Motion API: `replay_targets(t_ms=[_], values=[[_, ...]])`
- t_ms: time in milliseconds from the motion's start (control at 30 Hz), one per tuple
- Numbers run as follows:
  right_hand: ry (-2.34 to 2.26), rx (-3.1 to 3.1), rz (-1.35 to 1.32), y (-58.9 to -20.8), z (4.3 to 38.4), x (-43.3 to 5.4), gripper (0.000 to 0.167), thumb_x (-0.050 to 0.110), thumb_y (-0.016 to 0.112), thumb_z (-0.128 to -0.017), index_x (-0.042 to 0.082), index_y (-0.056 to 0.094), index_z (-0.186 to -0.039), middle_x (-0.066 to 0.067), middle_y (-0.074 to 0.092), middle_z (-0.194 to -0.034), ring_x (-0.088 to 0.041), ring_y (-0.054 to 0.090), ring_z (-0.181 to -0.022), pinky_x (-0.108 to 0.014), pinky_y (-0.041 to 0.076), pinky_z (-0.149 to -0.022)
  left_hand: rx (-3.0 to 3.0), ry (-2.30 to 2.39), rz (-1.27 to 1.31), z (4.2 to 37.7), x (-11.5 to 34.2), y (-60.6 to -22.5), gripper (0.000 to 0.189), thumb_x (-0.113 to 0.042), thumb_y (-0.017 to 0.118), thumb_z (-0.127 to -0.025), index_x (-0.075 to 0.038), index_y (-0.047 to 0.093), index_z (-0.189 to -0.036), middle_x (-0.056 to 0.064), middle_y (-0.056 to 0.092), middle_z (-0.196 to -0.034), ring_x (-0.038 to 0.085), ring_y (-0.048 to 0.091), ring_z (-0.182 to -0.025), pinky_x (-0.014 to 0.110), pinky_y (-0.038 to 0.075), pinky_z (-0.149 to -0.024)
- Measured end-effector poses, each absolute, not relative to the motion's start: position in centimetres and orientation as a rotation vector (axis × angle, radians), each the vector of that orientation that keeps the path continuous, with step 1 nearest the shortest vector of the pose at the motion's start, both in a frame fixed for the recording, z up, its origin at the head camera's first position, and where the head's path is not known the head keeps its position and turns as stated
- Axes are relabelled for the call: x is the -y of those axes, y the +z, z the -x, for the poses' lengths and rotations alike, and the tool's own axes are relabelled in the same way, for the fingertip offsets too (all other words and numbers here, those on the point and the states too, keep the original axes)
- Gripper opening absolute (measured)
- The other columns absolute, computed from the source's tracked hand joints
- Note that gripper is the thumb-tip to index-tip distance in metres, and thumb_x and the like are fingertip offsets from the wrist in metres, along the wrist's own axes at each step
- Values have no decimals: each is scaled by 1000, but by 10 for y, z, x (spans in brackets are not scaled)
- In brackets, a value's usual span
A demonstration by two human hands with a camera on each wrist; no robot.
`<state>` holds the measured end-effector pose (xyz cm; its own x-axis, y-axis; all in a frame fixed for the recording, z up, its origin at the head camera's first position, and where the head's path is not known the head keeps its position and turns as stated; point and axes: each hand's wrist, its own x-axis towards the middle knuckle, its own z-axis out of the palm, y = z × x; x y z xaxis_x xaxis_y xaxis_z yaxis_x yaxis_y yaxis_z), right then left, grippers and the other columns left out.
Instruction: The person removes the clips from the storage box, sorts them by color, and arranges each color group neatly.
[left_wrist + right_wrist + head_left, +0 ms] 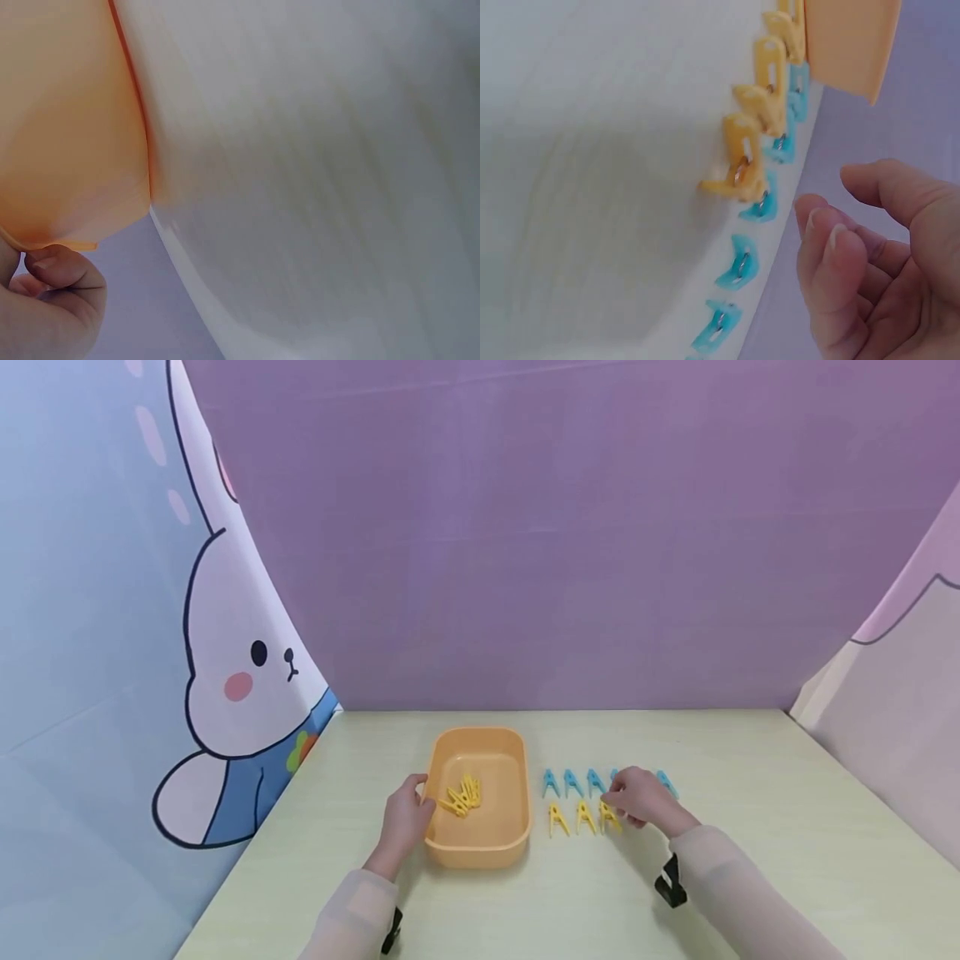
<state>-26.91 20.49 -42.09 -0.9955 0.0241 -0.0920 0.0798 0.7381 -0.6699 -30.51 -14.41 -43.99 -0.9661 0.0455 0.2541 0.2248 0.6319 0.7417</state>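
My left hand [406,818] holds the left rim of an orange plastic basin [480,858]; in the left wrist view its thumb and finger pinch the edge. Inside the basin lies a small heap of yellow clothespins [465,795]. To the right of it, three yellow clothespins [585,817] stand in a row on the table. Just beside the rightmost yellow clothespin [742,150] is my right hand [642,795], thumb and fingers apart with nothing between them. Behind runs a row of several blue clothespins [572,783], partly hidden by that hand.
The pale wood-look table [585,902] ends at a purple backdrop [525,568]. A blue panel with a cartoon rabbit [232,643] borders the left side, and a pale pink panel [892,727] the right. Black straps [671,885] circle the wrists.
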Motion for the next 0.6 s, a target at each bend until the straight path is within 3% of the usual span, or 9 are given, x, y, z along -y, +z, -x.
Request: replay_targets(t_ms=[600], values=[[-1051, -2901, -10, -394, 288, -176, 15, 16, 61, -87, 2, 61, -85, -12, 60, -70, -16, 49, -46, -30, 48, -47, 2646, -1245, 211, 307, 144, -442, 41, 1, 54, -81, 4, 51, -122, 2, 40, -62, 12, 36, -48, 25, 34, -43]])
